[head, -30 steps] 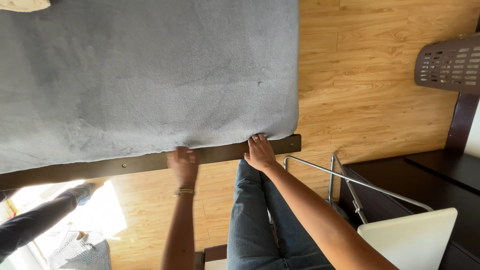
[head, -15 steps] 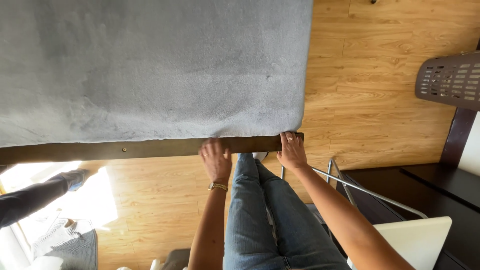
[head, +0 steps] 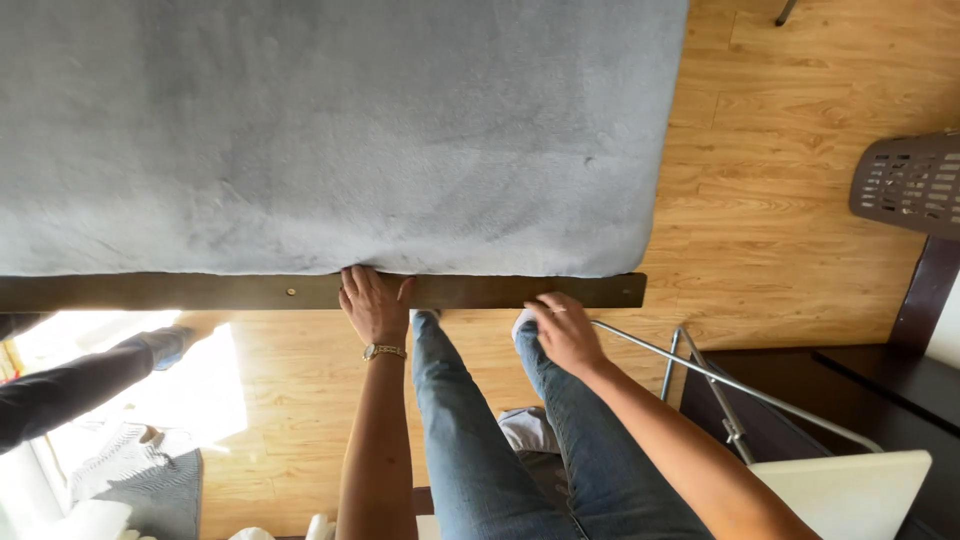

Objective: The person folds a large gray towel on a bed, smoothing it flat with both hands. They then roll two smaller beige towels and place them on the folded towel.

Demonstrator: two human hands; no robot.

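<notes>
A grey plush blanket covers a bed, and a dark wooden rail runs along its near edge. My left hand, with a gold bracelet at the wrist, lies flat on the rail, fingertips at the blanket's hem. My right hand is off the rail, just below it, above my right knee. Its fingers are curled with nothing visible in them. My legs in blue jeans stretch toward the bed between my arms.
A metal folding frame with a white panel stands at my right, beside dark furniture. A brown perforated chair back is at far right. Another person's dark-clad limb reaches in at left, above a grey mat.
My right hand has come off the blanket's edge and rail and drawn back toward my knee. My left hand stays on the rail. The view has shifted so the bed's corner sits further right.
</notes>
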